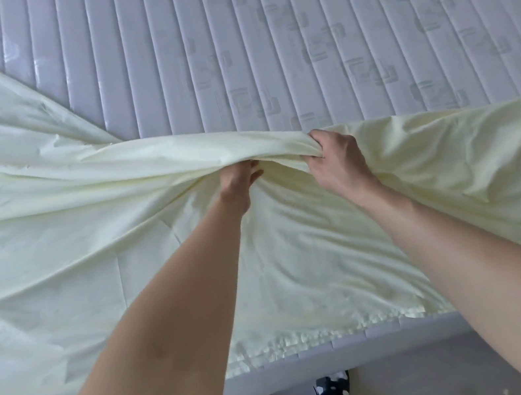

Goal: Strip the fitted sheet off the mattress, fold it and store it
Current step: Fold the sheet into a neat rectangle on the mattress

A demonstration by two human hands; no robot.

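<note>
A pale yellow fitted sheet (pixel 65 224) lies loose over the near half of a grey quilted mattress (pixel 293 35). Its far edge is bunched into a ridge across the middle of the view. My left hand (pixel 238 183) grips that bunched cloth near the centre, fingers buried in the folds. My right hand (pixel 337 159) grips the same ridge just to the right, knuckles up. The sheet's gathered elastic hem (pixel 311 338) hangs at the mattress's near edge. The far half of the mattress is bare.
The mattress's near side (pixel 366 351) runs across the bottom, with grey floor (pixel 424 384) below it. My feet in black-and-white slippers (pixel 331 390) stand against the bed. A dark strip shows beyond the mattress's left edge.
</note>
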